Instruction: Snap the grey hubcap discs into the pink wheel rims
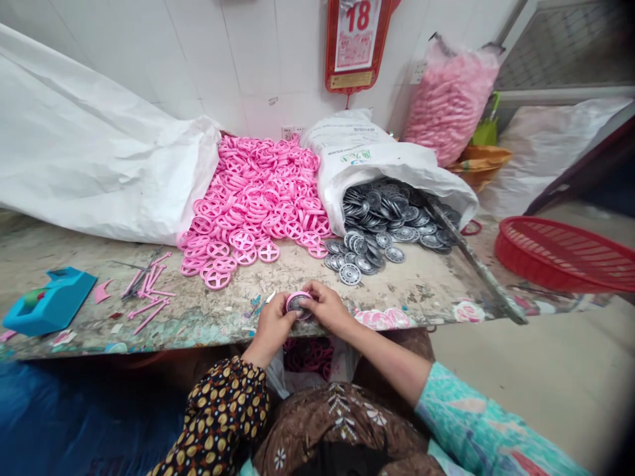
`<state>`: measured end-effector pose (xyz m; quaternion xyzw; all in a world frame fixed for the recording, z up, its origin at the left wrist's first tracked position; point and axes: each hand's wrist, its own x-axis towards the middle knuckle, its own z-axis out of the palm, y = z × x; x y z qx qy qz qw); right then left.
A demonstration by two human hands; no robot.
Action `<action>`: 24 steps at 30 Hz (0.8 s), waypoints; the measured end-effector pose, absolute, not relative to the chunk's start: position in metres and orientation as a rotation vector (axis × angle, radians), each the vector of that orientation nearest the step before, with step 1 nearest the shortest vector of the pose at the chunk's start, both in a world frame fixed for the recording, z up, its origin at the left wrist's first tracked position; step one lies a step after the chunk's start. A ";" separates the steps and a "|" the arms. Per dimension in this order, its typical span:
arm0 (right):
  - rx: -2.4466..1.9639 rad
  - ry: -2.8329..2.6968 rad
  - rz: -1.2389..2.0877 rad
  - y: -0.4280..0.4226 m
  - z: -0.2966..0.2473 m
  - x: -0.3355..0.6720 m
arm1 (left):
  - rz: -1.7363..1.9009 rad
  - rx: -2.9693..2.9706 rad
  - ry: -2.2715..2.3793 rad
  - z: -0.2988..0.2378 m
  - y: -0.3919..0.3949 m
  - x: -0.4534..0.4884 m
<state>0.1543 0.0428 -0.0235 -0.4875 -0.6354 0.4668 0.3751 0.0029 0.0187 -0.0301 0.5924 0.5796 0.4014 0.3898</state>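
Near the table's front edge, my left hand (274,325) and my right hand (327,307) close on a small wheel (299,302) from both sides. The wheel has a pink rim with a grey disc in its middle. My right thumb lies on the grey disc, and the fingers behind the wheel are partly hidden. Beyond my hands, a large heap of pink spoked wheel rims (262,198) spreads over the table. Grey discs (350,274) spill from the mouth of a white woven sack (342,149), to the right of the pink heap.
A blue tape dispenser (54,301) and pink rods (151,317) lie at the left. A long bar (476,264) slants across the sack's mouth past the table edge. A red basket (555,264) sits at the right. Below the edge, an open bag holds pink rims (310,355).
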 end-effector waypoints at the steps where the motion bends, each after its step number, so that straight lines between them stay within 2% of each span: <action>1: -1.216 -1.570 1.252 0.042 -0.024 0.154 | 1.091 1.388 1.420 -0.030 0.017 0.005; 5: -1.143 -1.507 1.333 0.032 -0.017 0.161 | 1.228 0.972 1.110 -0.023 0.005 0.014; 8: -1.170 -1.788 1.183 0.017 -0.007 0.173 | 1.116 1.091 1.069 -0.016 -0.007 0.012; 12: -1.200 -2.366 0.930 -0.009 -0.001 0.185 | 1.004 1.426 1.356 -0.012 -0.012 -0.012; 15: -1.179 -2.551 0.729 -0.024 -0.001 0.187 | 1.112 1.491 1.609 -0.011 -0.001 -0.042; 18: -1.162 -2.527 0.585 -0.018 0.001 0.189 | 1.229 1.605 1.908 -0.009 0.024 -0.075; 20: -1.250 -2.458 0.433 0.002 0.005 0.199 | 1.177 1.782 2.130 -0.008 0.044 -0.095; 24: -1.805 -2.119 0.082 0.070 0.010 0.244 | 0.942 1.789 2.488 -0.011 0.086 -0.116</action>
